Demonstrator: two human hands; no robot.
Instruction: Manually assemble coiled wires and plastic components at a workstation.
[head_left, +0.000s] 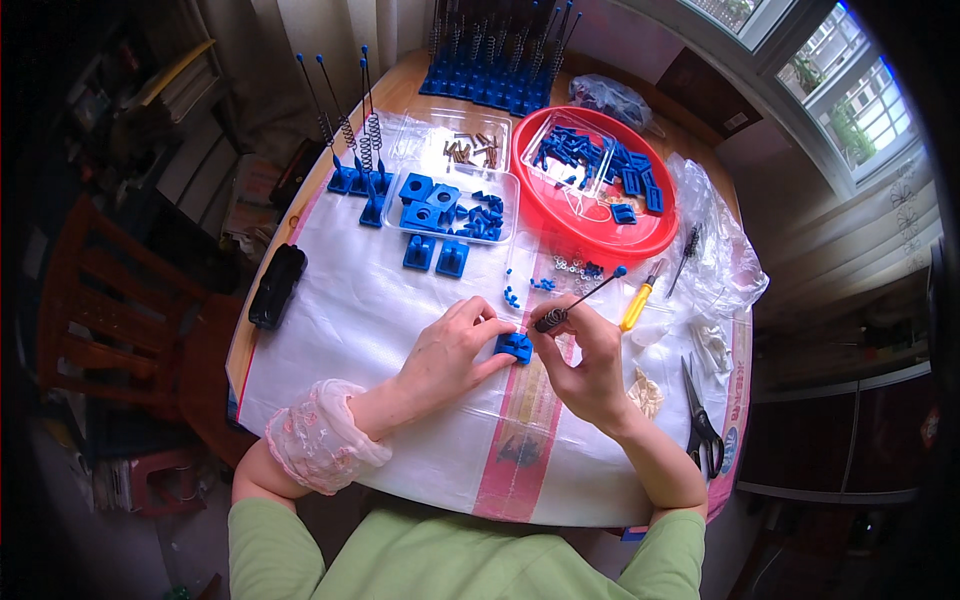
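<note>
Overhead, white sheet [380, 310] covers round wooden table [400, 85].

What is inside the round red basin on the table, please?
The red basin holds a clear plastic tray and many loose small blue plastic parts. What lies under the tray and the pile is covered.

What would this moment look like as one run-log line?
left hand: steadies blue base | right hand: holds spring rod at base | red basin behind
</note>
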